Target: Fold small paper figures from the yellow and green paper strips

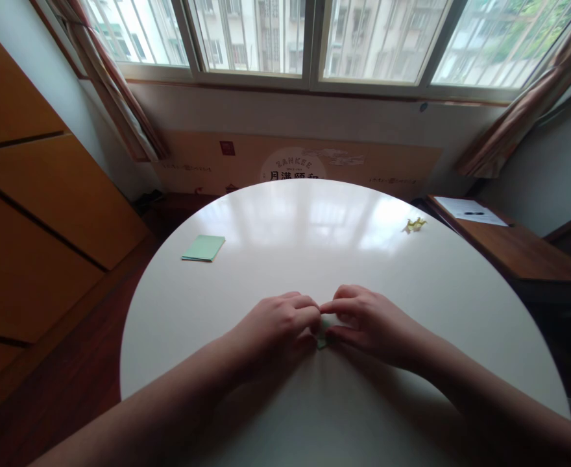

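Note:
Between my two hands, low over the white table, is a small piece of folded green paper (321,338). My left hand (285,321) comes at it from the left with its fingers curled, closed on the paper's left side. From the right, my right hand (361,319) holds it between thumb and bent fingers, the index finger stretched toward the left hand's fingertips. Fingers cover most of the paper, so its full shape is hidden.
A stack of light green paper sheets (204,248) lies at the left of the round white table (276,259). A small yellowish crumpled-looking thing (414,225) rests near the far right edge. Beyond, a wooden side table (533,250) carries a white sheet (470,211) with a dark object on it.

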